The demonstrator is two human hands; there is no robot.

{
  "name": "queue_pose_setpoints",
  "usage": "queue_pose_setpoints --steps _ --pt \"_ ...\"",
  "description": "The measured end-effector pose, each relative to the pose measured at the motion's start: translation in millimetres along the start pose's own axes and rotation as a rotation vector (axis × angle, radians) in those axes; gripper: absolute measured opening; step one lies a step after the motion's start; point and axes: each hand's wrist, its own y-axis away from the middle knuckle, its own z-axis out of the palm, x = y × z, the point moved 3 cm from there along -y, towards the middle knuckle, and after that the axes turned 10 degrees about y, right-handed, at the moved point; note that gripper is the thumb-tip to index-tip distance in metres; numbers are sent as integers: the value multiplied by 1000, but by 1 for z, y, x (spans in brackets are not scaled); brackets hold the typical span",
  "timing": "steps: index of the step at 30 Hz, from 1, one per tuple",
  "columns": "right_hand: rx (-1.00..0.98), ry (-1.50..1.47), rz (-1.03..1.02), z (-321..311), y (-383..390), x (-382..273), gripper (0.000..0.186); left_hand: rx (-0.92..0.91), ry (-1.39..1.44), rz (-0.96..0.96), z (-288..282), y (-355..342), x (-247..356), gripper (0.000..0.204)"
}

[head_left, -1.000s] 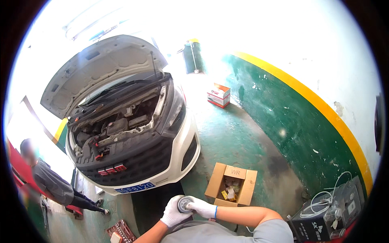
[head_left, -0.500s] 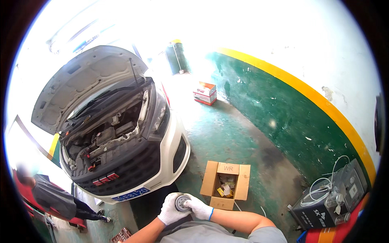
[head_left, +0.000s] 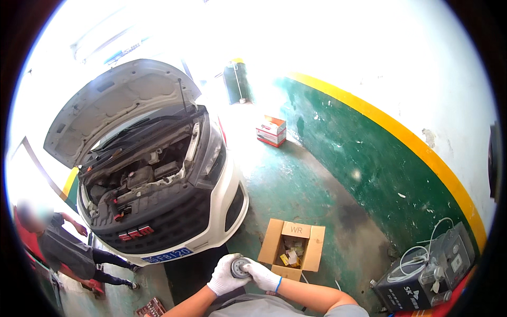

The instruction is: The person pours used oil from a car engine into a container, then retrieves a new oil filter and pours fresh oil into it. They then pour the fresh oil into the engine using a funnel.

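Both my hands wear white knitted gloves and meet low in the middle of the head view. My left hand [head_left: 224,276] is wrapped round the side of a grey, round oil filter [head_left: 240,268]. Its round end, with a ring of small holes, faces up toward me. On the other side, the fingers of my right hand [head_left: 262,276] close against the filter's edge. Just beyond my hands stands the front of a white car [head_left: 211,240] with its bonnet [head_left: 124,95] raised and the engine bay [head_left: 145,174] exposed.
An open cardboard box [head_left: 316,248] with small packages sits on the floor ahead right. A dark machine with hoses [head_left: 417,280] stands at the right. A co-worker [head_left: 66,248] is at the left, near a tool case [head_left: 152,308]. A red-white carton [head_left: 271,132] lies farther off.
My view has shifted slightly. The co-worker has stepped closer to the car, and an arm now shows stretched toward it. My hands still hold the oil filter.
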Motion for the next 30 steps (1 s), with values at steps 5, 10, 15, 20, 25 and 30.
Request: queue_pose_setpoints --steps 5,10,15,20,25,30 --pt "65 404 -107 -13 4 -27 38 -46 -111 -37 -16 -7 8 67" --pt "-6 351 62 -15 0 -22 31 -62 -95 -19 -27 8 -8 67" --pt "-107 162 109 -22 -3 -10 22 -85 17 -93 -26 16 -15 69" --pt "-162 319 77 -23 -1 -17 22 -151 131 -147 -21 21 -17 81" --pt "-136 478 86 -6 4 -32 24 -111 236 -177 -19 24 -10 85" --pt "-99 508 26 5 4 -36 22 -106 145 -80 -23 27 -31 84"
